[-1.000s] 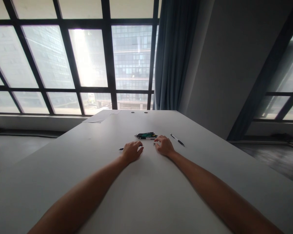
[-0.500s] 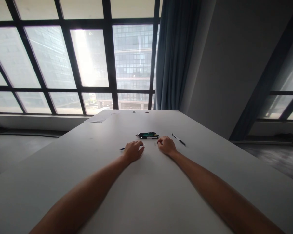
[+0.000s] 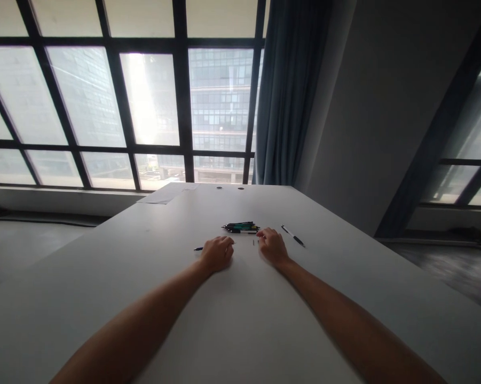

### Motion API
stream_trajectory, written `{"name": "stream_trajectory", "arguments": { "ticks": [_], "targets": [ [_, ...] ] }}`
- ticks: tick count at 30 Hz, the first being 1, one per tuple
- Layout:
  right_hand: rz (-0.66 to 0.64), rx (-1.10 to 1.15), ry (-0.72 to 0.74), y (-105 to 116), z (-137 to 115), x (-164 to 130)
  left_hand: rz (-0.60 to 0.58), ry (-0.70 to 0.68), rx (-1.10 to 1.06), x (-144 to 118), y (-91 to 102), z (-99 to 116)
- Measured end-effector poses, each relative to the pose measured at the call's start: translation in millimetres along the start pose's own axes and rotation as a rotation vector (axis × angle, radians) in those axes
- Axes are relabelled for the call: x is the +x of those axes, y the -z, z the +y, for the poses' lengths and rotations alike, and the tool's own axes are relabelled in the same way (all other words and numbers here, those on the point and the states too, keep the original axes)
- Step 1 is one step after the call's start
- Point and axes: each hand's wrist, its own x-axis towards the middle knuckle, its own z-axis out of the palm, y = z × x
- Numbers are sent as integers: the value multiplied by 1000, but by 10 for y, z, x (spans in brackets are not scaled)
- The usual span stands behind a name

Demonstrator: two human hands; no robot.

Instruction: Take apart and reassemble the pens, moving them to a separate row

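Note:
My left hand is closed around a pen, whose dark blue end sticks out on the left and whose pale tip shows by the fingertips. The palm hides its middle. To the right, my right hand rests on the white table with its fingers curled. At its fingertips is a tiny dark piece, too small to name. A small thin grey piece stands or lies between my hands. Just beyond them lies a pile of several pens, black, green and white.
A white and black pen lies alone to the right of my right hand. Sheets of paper lie at the table's far left edge. Two round dark spots mark the far end, before a window and a blue curtain.
My left hand's fingers have drawn in closer around the pen. The right hand stays nearly in place, its fingers slightly shifted. The whole view has tilted a little.

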Motion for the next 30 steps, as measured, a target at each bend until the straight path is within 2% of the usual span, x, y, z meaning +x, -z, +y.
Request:
{"name": "stream_trajectory", "arguments": {
  "ticks": [5,10,17,20,22,27,30],
  "targets": [
    [-3,26,255,34,-196,-58,-8,-14,24,5,9,9],
    [-46,38,533,60,-365,-147,-25,-104,44,3,26,16],
    [-26,29,631,49,-401,-165,-85,-128,78,15,51,32],
    [-28,6,631,35,-391,-157,-106,-122,65,15,67,50],
    [-13,-5,581,28,-378,-149,-98,-104,58,15,74,58],
    [79,14,293,17,-289,-100,-66,-10,87,12,61,53],
    [92,54,161,13,-224,-68,-61,23,106,11,47,45]
  ]
}}
